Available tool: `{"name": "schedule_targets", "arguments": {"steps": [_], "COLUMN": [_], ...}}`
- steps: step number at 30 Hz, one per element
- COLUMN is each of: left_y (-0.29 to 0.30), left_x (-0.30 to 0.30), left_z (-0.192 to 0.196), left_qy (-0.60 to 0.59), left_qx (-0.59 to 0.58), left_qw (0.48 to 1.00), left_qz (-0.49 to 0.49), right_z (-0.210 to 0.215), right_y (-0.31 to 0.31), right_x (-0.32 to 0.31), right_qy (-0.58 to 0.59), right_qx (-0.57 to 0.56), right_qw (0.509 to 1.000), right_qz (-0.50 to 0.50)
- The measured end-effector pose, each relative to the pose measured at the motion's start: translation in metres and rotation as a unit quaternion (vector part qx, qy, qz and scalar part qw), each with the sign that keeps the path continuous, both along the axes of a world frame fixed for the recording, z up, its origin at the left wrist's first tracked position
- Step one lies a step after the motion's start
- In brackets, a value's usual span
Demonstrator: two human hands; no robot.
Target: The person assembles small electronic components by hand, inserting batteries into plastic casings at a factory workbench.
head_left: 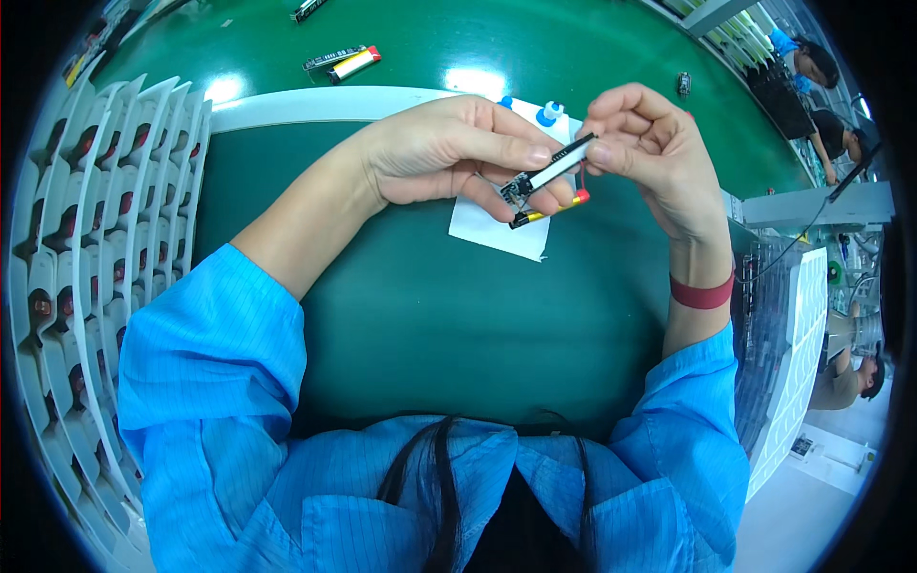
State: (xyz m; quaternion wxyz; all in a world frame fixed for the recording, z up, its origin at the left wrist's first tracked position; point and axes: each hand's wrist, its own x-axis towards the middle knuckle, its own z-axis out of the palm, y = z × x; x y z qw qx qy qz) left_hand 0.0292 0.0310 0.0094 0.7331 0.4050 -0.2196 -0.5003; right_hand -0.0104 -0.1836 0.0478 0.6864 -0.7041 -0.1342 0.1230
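My left hand (468, 153) grips a small narrow circuit board (546, 174) between thumb and fingers. A white strip runs along the board, and electronic parts show at its lower end. Just below it hangs a slim battery (554, 210), yellow and black with a red end, and a red wire rises from that end. At the board's upper right end, my right hand (654, 143) is closed, thumb and fingertips pinching there; the exact contact is partly hidden. Beneath the hands lies a sheet of white paper (487, 234) on the green mat.
Small blue-and-white bottles (550, 114) stand just beyond the paper. Another board with a battery (351, 65) lies at the far left. Stacked white trays (95, 248) holding parts flank my left arm; more trays (788, 344) stand at right. Other people (812, 67) sit at far right.
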Motion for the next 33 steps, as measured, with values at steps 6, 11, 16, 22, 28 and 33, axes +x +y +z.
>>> {"name": "schedule_targets", "arguments": {"steps": [6, 11, 16, 22, 28, 33], "left_y": [-0.023, -0.036, -0.033, -0.033, -0.03, -0.027], "left_x": [-0.016, -0.034, -0.037, -0.037, -0.028, -0.029], "left_z": [-0.005, -0.011, -0.011, -0.01, -0.008, -0.005], "left_qy": [-0.054, -0.045, -0.069, -0.069, -0.068, -0.059], "left_qx": [0.016, 0.01, 0.009, 0.01, 0.029, 0.047], "left_qw": [0.98, 0.948, 0.936, 0.942, 0.962, 0.971], "left_qz": [0.192, 0.316, 0.344, 0.329, 0.265, 0.226], "right_z": [-0.019, -0.029, -0.026, -0.031, -0.027, -0.028], "right_y": [0.031, 0.043, 0.05, 0.044, 0.028, 0.022], "right_x": [-0.003, -0.004, -0.002, 0.0, 0.006, 0.008], "right_qy": [-0.234, -0.266, -0.27, -0.379, -0.292, -0.423], "right_qx": [-0.066, -0.058, -0.034, -0.134, -0.062, -0.206], "right_qw": [0.94, 0.926, 0.927, 0.878, 0.925, 0.856], "right_qz": [-0.241, -0.261, -0.259, -0.259, -0.236, -0.214]}}
